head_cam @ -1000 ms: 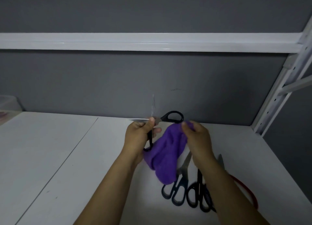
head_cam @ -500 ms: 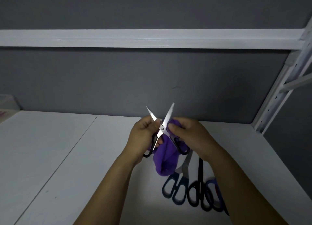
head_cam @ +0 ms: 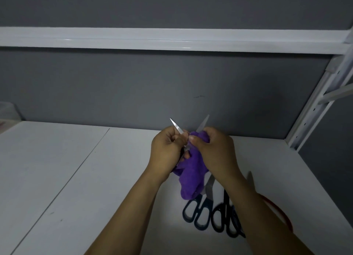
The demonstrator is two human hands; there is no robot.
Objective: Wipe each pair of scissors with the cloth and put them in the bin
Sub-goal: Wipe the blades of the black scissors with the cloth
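Note:
My left hand [head_cam: 165,151] grips a pair of black-handled scissors [head_cam: 176,127], held above the white shelf with both blades spread and pointing up; its handles are hidden behind my hands. My right hand [head_cam: 214,151] holds a purple cloth [head_cam: 192,180] bunched round the right blade, and the cloth hangs down below both hands. On the shelf under my right forearm lie blue-handled scissors [head_cam: 198,210], black-handled scissors [head_cam: 223,220] and a red-handled pair [head_cam: 280,210], partly hidden by my arm.
The white shelf surface [head_cam: 76,178] runs left, with a seam line across it. A translucent bin [head_cam: 7,111] shows at the far left edge. A grey back wall, a white upper shelf rail [head_cam: 172,39] and a white upright post [head_cam: 315,111] on the right bound the space.
My right hand has slid the cloth up along the right blade, so less of that blade shows. The held scissors stay spread open in my left hand.

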